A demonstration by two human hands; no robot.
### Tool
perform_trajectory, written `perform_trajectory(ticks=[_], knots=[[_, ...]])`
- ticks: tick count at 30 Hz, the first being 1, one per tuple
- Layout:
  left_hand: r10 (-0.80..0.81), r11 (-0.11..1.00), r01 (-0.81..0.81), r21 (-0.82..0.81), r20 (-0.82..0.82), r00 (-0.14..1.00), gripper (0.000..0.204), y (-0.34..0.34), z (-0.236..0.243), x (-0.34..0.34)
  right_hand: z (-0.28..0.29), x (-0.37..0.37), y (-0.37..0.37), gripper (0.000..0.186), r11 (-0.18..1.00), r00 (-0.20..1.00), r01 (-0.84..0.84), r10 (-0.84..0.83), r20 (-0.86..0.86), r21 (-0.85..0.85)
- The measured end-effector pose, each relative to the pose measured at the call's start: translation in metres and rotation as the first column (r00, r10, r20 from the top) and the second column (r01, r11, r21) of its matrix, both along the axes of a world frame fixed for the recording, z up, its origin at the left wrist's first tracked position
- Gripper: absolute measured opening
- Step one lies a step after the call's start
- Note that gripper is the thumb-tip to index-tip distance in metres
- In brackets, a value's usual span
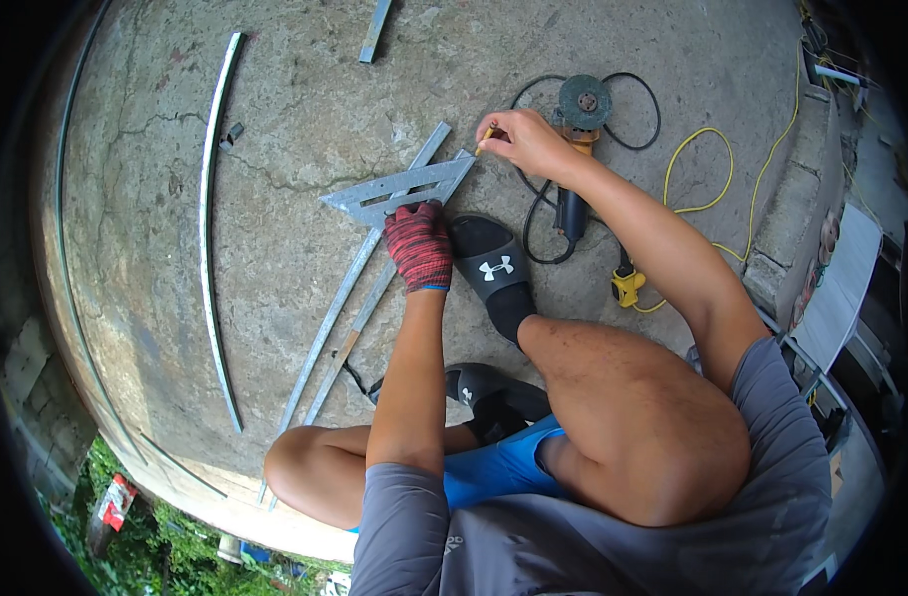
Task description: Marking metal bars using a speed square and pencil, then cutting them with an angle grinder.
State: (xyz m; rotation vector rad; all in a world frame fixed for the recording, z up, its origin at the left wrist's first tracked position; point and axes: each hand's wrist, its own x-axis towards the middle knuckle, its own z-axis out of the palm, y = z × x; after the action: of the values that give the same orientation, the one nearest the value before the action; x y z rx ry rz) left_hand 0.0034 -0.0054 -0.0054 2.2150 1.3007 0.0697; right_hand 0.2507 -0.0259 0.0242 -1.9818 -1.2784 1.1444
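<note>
A grey metal triangular square (399, 181) with slots lies across two narrow metal bars on the concrete floor. My left hand (419, 243), in a red and black knit glove, grips the square's near edge with its fingers curled over it. My bare right hand (523, 141) pinches a yellow pencil (486, 136), whose tip points down by the square's right corner and a bar end. One metal bar (340, 293) runs from under the square toward my left knee. Beside it lies the second bar (359, 323), partly brownish.
Right of my hands lies an angle grinder (576, 149) with a black cord. A yellow extension cord (729, 164) leads to a yellow socket (628, 288). A long metal strip (210, 228) lies at left, a short metal piece (375, 32) farther away. My sandalled foot (488, 263) stands close by.
</note>
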Motion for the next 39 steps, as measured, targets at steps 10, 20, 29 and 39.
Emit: perform_trajectory(ticks=[10,20,29,39], knots=[[0.055,0.989,-0.07,0.128,0.116,0.992,0.009,0.0,0.013,-0.005,0.001,-0.004,0.0,0.015,0.942,0.873,0.334,-0.294,-0.389,0.039],[0.019,0.995,-0.027,0.098,0.088,0.996,0.012,0.056,0.0,-0.002,0.008,0.011,0.048,0.021,0.659,0.048,0.661,-0.515,-0.856,-0.36],[0.026,0.989,-0.024,0.146,-0.017,0.999,0.016,0.054,-0.005,0.006,0.017,0.01,0.057,0.023,0.704,0.319,0.68,-0.536,-0.782,-0.205],[0.035,0.99,-0.037,0.137,0.018,0.999,0.012,0.045,-0.002,0.008,-0.005,-0.01,0.025,0.02,0.844,0.786,0.535,-0.511,-0.348,-0.033]])
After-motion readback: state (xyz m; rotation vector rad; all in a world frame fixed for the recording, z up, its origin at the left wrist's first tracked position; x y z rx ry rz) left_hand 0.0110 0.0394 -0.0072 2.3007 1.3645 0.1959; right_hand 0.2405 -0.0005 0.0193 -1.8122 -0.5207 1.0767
